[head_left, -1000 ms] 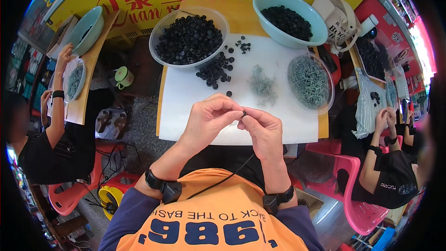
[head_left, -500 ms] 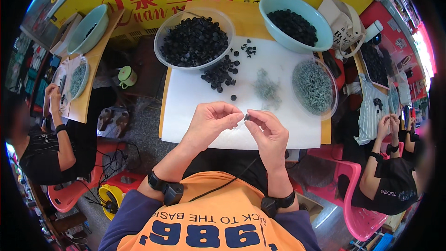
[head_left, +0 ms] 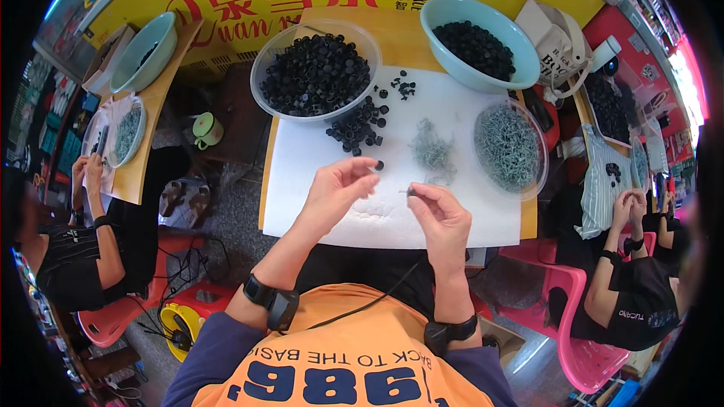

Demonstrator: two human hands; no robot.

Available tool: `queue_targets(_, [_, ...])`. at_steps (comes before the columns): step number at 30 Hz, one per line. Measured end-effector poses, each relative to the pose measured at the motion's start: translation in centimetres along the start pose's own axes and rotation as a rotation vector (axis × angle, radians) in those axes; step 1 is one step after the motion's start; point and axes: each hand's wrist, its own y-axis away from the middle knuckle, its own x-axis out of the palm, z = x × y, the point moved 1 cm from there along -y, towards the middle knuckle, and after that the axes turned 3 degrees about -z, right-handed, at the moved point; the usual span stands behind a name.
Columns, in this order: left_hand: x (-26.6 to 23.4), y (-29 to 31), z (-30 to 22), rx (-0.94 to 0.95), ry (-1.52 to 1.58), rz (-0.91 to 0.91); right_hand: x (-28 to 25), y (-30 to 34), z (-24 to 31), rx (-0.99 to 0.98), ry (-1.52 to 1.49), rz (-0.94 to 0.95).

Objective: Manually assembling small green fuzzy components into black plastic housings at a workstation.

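My right hand [head_left: 442, 215] pinches a small dark piece [head_left: 411, 191] between thumb and fingertips; a thin light sliver sticks out of it to the left. My left hand [head_left: 337, 190] is open, with thumb and fingers apart over the white sheet [head_left: 317, 226]. Just beyond its fingertips lies a single round black cap [head_left: 379, 166]. Farther off, a loose heap of black caps [head_left: 353, 130] spreads below the clear bowl [head_left: 258, 90], which is full of similar black parts. To the right lies a tangled pile of thin grey-green pieces [head_left: 432, 149], too fine to name.
A light blue basin [head_left: 520, 79] with black parts stands at the back right. Below it sits a clear tray [head_left: 544, 173] of grey-green pieces. Small black bits [head_left: 403, 85] lie between the bowls. Other people work at side tables, a person's hands [head_left: 90, 169] at left, another's [head_left: 627, 207] at right.
My hands were together at the small dark piece. Now they are apart: the left has let go and moved left and slightly up, while the right keeps the piece.
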Motion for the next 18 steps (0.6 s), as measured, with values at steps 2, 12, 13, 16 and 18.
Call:
queue_targets(2, [0.0, -1.1, 0.9, 0.051, -0.131, -0.083, -0.9, -0.3, -0.1, -0.001, -0.029, -0.088])
queue_targets(12, [1.4, -3.2, 4.2, 0.508, -0.834, -0.16, -1.7, 0.1, 0.3, 0.036, -0.074, -0.125])
queue_targets(13, [1.4, -3.1, 4.2, 0.519, -0.849, -0.164, -1.8, 0.1, 0.4, 0.036, -0.074, -0.128])
queue_targets(16, [0.9, -2.8, 3.9, 0.452, -0.759, -0.135, -1.8, -0.1, 0.6, 0.015, -0.041, -0.101])
queue_targets(18, [0.5, -2.4, 3.3, 0.326, -0.531, -0.096, -1.7, -0.2, 0.6, -0.002, -0.021, -0.096])
